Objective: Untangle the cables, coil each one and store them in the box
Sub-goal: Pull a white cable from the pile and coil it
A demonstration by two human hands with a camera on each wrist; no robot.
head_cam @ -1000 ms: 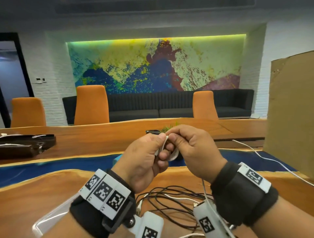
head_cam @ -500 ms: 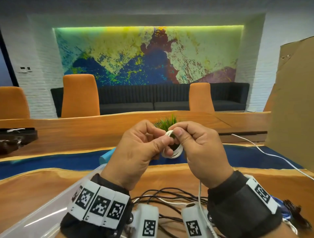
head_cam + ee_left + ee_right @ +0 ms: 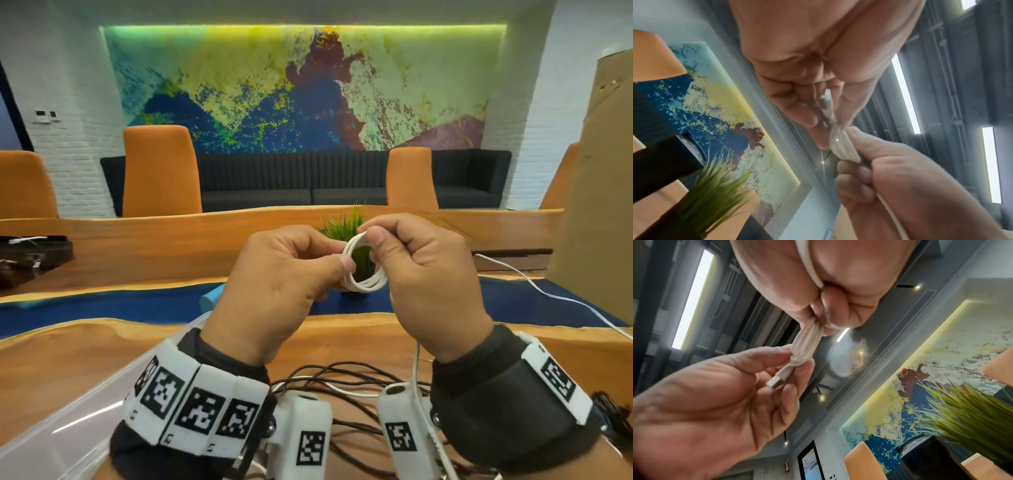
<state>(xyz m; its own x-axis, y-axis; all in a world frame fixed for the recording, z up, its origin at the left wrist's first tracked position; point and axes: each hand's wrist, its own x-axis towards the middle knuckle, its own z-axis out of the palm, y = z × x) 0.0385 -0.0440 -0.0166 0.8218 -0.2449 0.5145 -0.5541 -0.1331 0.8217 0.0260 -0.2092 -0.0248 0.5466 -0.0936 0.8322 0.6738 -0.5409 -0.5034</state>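
Since the picture of a second ago, change: the white coil (image 3: 363, 265) at frame centre has opened from a tight pinched bunch into a clear ring of several turns, and the view has dropped to show more of the clear box (image 3: 85, 404) at lower left.
Left hand (image 3: 281, 284): thumb and forefinger pinch the ring's left edge; the right wrist view shows the USB plug (image 3: 777, 379) lying under those fingers.
Right hand (image 3: 424, 274): thumb and forefinger nip the ring's top, the other fingers curled round the free white tail (image 3: 417, 363), which drops past the wrist.
Tail, further: a white run (image 3: 548, 294) crosses the table at mid right; I cannot tell if it is the same cable.
Dark cables (image 3: 342, 380): tangled at bottom centre, just right of the box.
Meaning: judged mid-coil; more turns to wind, nothing visibly boxed.
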